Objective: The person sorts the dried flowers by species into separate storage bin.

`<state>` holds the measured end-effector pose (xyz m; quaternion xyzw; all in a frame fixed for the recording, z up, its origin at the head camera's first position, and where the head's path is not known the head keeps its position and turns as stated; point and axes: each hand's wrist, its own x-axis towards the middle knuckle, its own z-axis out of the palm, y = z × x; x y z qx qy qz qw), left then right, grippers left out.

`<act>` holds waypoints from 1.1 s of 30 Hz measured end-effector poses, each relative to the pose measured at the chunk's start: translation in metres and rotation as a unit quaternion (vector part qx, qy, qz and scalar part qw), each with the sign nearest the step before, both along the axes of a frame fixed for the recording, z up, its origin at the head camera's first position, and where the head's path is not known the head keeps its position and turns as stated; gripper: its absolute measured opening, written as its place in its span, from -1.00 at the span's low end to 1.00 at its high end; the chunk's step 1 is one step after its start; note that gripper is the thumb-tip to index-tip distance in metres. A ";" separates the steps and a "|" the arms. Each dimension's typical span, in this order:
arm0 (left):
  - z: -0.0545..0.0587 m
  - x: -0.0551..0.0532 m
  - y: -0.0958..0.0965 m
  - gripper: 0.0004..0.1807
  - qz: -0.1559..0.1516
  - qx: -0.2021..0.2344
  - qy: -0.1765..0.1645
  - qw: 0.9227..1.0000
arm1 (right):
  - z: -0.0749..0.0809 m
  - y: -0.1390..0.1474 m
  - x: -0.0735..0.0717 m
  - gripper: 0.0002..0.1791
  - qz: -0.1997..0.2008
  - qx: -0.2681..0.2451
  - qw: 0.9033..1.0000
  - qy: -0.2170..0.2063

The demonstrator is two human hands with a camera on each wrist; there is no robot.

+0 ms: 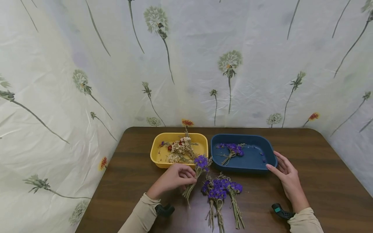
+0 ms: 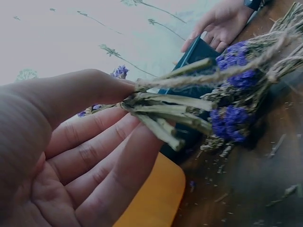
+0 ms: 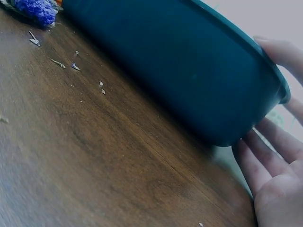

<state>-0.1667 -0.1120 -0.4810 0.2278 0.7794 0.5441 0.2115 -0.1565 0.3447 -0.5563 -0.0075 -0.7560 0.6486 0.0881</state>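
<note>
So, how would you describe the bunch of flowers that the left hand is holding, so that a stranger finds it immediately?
On the brown table, look just in front of the yellow tray. There the left hand pinches a small purple bunch by its stems, head tilted toward the tray. Unlike the other purple bunches lying flat on the table, and the one in the blue tray, it is held.

A makeshift craft or recording booth, not a lived-in room: thin white plastic sheeting printed with dandelions (image 1: 230, 64) hangs close around the far and side edges of a dark brown wooden tabletop (image 1: 320, 168), hiding whatever lies behind
</note>
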 end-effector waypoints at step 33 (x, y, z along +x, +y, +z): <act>0.043 -0.086 0.075 -0.81 -0.094 -0.089 0.106 0.986 | 0.000 -0.001 0.001 -0.26 -0.003 -0.005 1.000 0.008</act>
